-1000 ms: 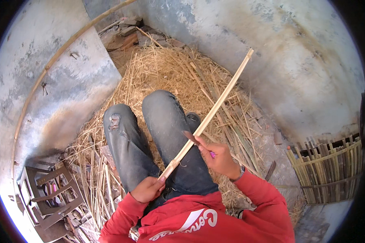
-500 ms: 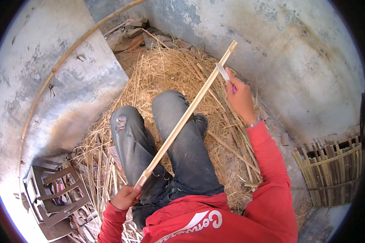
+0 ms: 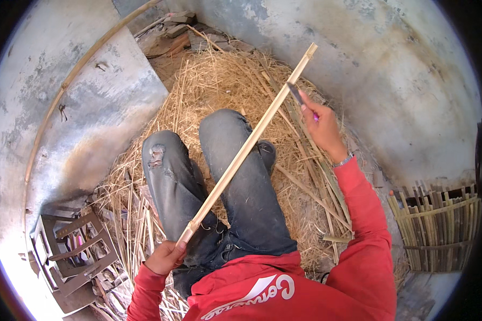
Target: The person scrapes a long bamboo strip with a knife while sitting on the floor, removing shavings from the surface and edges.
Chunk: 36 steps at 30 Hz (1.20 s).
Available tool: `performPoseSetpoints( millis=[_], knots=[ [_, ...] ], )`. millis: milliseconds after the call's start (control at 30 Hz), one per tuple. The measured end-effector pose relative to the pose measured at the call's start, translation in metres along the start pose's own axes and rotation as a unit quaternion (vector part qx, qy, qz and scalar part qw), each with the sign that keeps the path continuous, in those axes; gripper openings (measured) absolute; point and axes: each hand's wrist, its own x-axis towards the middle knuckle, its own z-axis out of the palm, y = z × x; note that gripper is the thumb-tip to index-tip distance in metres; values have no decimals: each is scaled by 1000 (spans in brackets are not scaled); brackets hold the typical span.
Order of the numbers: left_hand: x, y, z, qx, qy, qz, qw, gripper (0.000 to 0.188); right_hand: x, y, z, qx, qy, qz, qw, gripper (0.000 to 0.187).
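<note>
A long pale bamboo strip (image 3: 249,144) runs on a slant across the seated person's lap, from about seven o'clock near the left hip up to one o'clock, where its squared tip stands over the straw. The left hand (image 3: 166,258) is closed around the strip's lower end, fingers wrapped tight on it beside the left thigh. The right hand (image 3: 322,128), arm stretched out toward two o'clock, is clamped on a knife (image 3: 299,97) with a dark blade and a bit of pink handle showing by the fingers; the blade lies against the strip's right edge near the upper end, touching or just short of it, which cannot be told for sure.

Beneath the strip are the person's knees in worn grey jeans (image 3: 219,182), the left knee torn. A red sleeve (image 3: 364,214) covers the right arm, with a metal wristband (image 3: 343,160) at the wrist.

A heap of dry straw (image 3: 219,80) with loose bamboo slivers spreads around the legs from nine o'clock through twelve to four o'clock. At four o'clock, well apart from the hands, stands a piece of woven bamboo fencing (image 3: 439,230). At eight o'clock lies a grey plastic chair (image 3: 69,251) tipped on the ground. A thin curved bamboo pole (image 3: 77,69) leans along the stained concrete wall (image 3: 401,64) at ten o'clock.
</note>
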Motion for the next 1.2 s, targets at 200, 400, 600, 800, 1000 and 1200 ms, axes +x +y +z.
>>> performPoseSetpoints(
  millis=[200, 400, 600, 800, 1000, 1200],
  knots=[
    [0, 6, -5, 20, 4, 20, 1000, 58, 3, -26, 2, -47, -58, 87, 993, 42],
    [2, 4, -9, 18, -6, 14, 1000, 58, 27, 3, -12, -14, -44, 58, 997, 43],
    [-2, -5, -9, 38, 10, 25, 999, 58, 8, -18, -10, -12, -85, 16, 996, 38],
    [1, -11, -8, 9, -3, 0, 1000, 58, 0, -31, 10, 52, -116, -15, 992, 38],
    [0, -13, -5, -12, -7, 8, 1000, 57, 26, -28, 3, -30, -24, 36, 999, 37],
    [1, -9, -3, -15, -11, 4, 1000, 57, -27, -54, 33, 29, -105, -127, 986, 34]
  ],
)
